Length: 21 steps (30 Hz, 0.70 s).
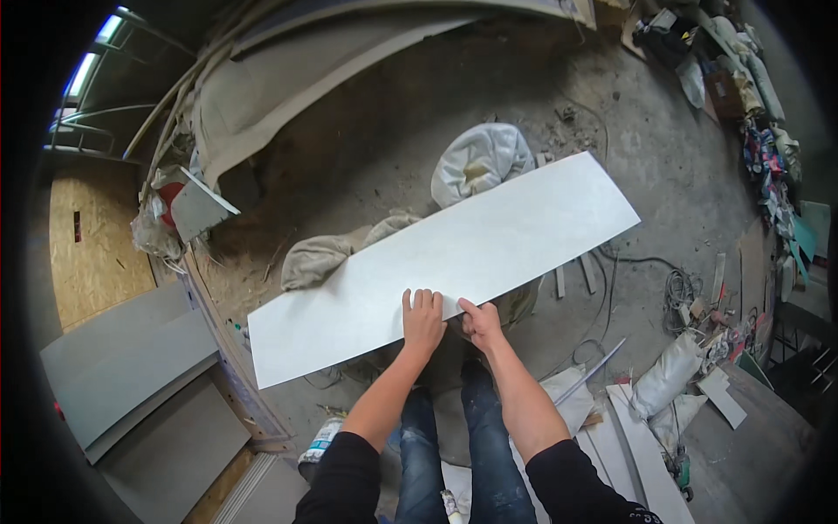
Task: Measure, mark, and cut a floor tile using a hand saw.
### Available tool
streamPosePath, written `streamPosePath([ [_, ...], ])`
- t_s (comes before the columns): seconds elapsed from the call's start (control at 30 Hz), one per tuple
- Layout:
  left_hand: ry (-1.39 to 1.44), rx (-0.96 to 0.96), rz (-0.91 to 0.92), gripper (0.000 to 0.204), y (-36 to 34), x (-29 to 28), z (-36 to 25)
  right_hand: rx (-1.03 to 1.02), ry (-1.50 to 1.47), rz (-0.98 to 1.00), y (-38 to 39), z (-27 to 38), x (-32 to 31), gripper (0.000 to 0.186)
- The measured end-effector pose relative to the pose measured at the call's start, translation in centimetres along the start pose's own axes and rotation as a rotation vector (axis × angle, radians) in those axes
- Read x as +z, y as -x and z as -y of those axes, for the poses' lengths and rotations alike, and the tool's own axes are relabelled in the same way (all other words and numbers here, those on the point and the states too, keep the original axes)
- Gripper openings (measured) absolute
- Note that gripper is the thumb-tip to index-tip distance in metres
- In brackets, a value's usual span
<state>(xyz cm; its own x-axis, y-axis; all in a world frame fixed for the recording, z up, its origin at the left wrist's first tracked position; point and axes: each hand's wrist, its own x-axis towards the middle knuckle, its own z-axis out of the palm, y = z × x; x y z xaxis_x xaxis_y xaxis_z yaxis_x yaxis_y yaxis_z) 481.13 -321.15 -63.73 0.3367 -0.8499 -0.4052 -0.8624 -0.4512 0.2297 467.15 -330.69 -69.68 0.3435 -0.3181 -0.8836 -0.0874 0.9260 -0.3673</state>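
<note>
The view is taken from the person's head, through a wide fisheye lens, and it looks steeply down and a little forward. The left hand (423, 323) and the right hand (483, 325) are seen quite near, just below the middle, while the floor (655, 157) reaches farther away toward the dark, round border.

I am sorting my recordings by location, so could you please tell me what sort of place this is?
Probably a workshop, though perhaps a building site: there is a dusty bare floor, a dark coiled cable lying on it, and large grey boards at the left.
</note>
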Motion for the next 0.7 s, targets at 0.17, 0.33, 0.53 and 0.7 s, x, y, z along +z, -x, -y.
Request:
streamPosePath([
  [0.17, 0.269, -0.176, -0.183, 0.062, 1.2, 6.0, 0.1, 0.098, -0.032, -0.055, -4.8, -2.9, -3.3, 0.038],
  [0.33, 0.472, -0.250, -0.113, 0.062, 4.9, 6.8, 2.3, 0.015, 0.317, -0.253, -3.9, -5.8, -4.1, 0.029],
  [0.53, 0.664, -0.632, 0.124, 0.041, 7.4, 2.9, 5.6, -0.145, 0.677, -0.179, 7.2, -4.2, -6.6, 0.035],
  [0.7, 1.142, -0.538, 0.133, 0.046, 17.1, 2.9, 5.4, -0.002, 0.825, -0.442, 18.0, -8.0, -17.4, 0.051],
])
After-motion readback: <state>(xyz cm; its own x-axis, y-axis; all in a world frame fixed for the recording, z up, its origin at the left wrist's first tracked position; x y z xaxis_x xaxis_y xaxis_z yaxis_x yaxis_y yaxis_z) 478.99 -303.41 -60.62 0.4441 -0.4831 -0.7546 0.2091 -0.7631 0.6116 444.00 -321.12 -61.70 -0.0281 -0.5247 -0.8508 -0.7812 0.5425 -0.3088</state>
